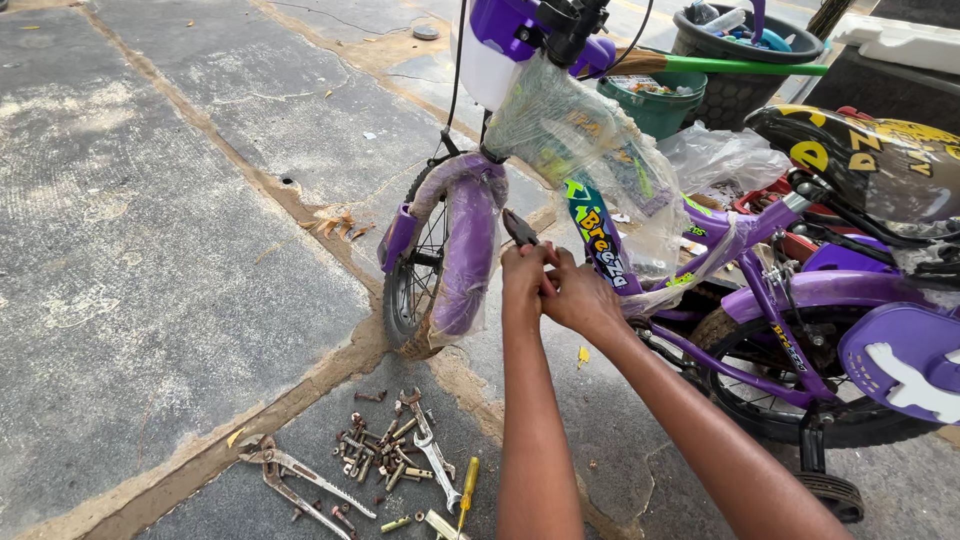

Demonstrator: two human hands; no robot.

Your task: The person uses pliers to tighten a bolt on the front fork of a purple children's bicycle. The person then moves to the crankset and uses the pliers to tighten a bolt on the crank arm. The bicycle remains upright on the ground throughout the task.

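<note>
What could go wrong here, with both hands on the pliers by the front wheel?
The pliers could slip and pinch the left hand or right hand, which are pressed together. The loose plastic wrap may snag the tool. The scattered bolts on the ground could roll underfoot or get lost.

Two bare forearms are being shown from the lower edge of the head view, long and slender, narrowing toward the wrists. No sleeve, glove, watch or ring is being worn on any part in view. The left hand (524, 272) and the right hand (580, 296) are being seen from the back, with the knuckles and the short fingers visible. Tendons are being outlined faintly along the wrists.
</note>
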